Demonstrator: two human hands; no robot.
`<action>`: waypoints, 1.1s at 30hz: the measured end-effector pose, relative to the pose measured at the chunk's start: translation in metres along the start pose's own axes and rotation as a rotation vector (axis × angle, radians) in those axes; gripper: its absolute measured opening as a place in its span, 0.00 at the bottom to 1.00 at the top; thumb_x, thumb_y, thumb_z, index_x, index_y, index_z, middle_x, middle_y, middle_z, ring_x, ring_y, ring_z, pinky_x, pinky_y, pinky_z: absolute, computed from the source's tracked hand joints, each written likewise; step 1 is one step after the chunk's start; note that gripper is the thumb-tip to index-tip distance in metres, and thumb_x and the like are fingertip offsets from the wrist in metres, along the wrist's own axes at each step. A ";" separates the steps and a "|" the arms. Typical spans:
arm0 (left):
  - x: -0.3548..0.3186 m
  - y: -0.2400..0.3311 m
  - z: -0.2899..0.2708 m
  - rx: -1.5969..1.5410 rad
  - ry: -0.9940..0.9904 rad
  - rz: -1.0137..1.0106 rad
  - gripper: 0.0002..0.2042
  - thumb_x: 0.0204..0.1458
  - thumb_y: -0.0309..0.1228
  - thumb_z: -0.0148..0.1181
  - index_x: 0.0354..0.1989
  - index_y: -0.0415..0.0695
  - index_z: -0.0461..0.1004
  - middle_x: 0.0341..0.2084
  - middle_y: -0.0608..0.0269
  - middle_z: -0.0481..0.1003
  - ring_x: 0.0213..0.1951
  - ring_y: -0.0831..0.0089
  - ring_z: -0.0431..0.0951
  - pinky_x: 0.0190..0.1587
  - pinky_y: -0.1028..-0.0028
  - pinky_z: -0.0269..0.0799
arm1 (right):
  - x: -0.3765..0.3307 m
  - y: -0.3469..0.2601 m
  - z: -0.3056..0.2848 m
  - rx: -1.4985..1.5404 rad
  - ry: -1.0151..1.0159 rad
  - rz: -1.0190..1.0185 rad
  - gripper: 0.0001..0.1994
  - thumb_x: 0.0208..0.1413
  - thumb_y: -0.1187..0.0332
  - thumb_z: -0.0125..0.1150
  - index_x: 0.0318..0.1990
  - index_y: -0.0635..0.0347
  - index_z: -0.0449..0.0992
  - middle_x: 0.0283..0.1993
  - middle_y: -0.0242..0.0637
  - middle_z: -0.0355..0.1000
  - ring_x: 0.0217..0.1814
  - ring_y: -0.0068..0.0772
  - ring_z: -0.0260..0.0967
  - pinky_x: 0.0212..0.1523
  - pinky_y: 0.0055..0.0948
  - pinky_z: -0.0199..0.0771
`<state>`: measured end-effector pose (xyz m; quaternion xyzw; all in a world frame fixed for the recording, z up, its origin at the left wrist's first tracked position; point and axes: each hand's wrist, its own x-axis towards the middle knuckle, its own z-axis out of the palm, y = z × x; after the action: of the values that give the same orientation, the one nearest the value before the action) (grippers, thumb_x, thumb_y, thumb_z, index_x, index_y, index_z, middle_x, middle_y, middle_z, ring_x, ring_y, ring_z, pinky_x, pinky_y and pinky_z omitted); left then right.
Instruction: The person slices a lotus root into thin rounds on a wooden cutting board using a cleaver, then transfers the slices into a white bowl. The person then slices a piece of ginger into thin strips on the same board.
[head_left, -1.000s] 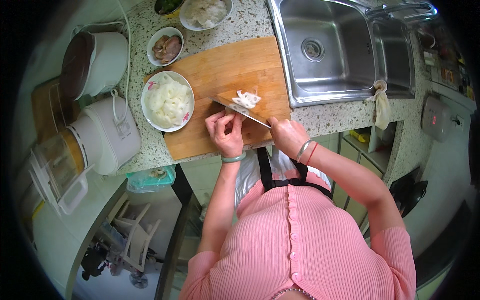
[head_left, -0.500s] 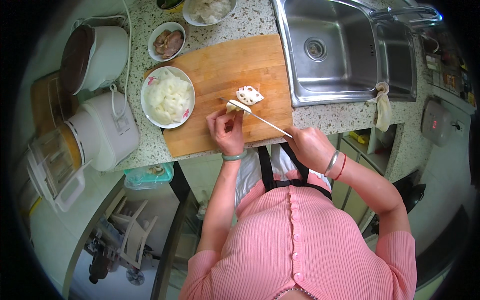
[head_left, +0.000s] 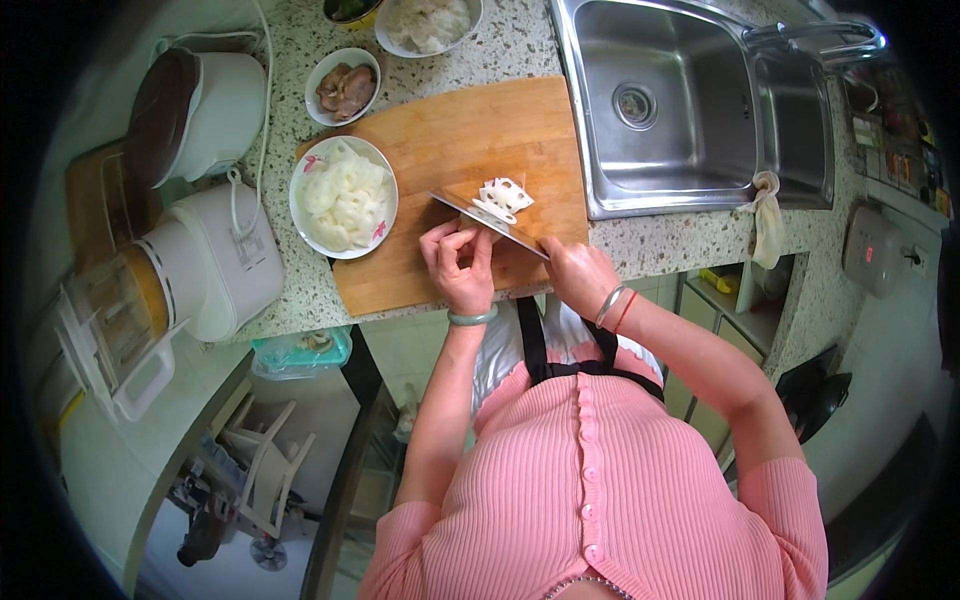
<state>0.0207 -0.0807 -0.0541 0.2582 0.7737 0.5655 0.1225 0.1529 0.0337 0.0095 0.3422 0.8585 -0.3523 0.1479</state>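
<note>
My right hand [head_left: 580, 274] is closed around the handle of a knife [head_left: 515, 236], whose blade slants up to the left over the wooden cutting board [head_left: 440, 130]. With bent fingers, my left hand [head_left: 460, 262] grips a piece of lotus root against the near side of the blade; that piece is mostly hidden by fingers and blade. Just beyond the knife lie white lotus root slices [head_left: 508, 194] with round holes, overlapping one another. One slice rests against the far face of the blade.
Left on the board's edge stands a plate of pale thin slices [head_left: 346, 195]. Behind are a bowl of meat [head_left: 345, 90] and a bowl of white shredded food [head_left: 428, 22]. A steel sink [head_left: 590, 150] is right; white appliances [head_left: 225, 250] stand left.
The blade has come down and tilted flatter, and another slice now lies beside the earlier ones. My right hand has shifted left; my left hand still grips the lotus root.
</note>
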 end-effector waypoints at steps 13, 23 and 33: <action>0.013 0.020 -0.004 -0.016 -0.156 -0.259 0.27 0.45 0.29 0.71 0.52 0.41 0.63 0.47 0.56 0.70 0.41 0.65 0.75 0.41 0.69 0.75 | -0.003 0.026 -0.020 0.082 0.029 -0.057 0.11 0.60 0.63 0.55 0.36 0.62 0.77 0.25 0.56 0.72 0.29 0.61 0.71 0.32 0.52 0.71; 0.038 0.007 -0.027 -0.011 -0.464 -0.282 0.15 0.59 0.28 0.55 0.54 0.38 0.71 0.45 0.57 0.70 0.40 0.71 0.76 0.36 0.73 0.75 | -0.021 0.031 -0.015 0.156 -0.026 0.007 0.12 0.61 0.63 0.54 0.31 0.64 0.74 0.26 0.58 0.72 0.31 0.62 0.72 0.34 0.54 0.72; 0.015 0.024 -0.010 0.125 -0.070 -0.047 0.09 0.48 0.24 0.70 0.36 0.43 0.77 0.43 0.62 0.68 0.24 0.79 0.71 0.24 0.80 0.70 | -0.026 0.018 -0.021 0.131 0.008 0.016 0.09 0.59 0.67 0.55 0.37 0.64 0.75 0.27 0.57 0.72 0.31 0.61 0.71 0.34 0.52 0.72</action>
<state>0.0098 -0.0751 -0.0264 0.2668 0.8086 0.5035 0.1463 0.1841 0.0452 0.0284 0.3595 0.8313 -0.4052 0.1245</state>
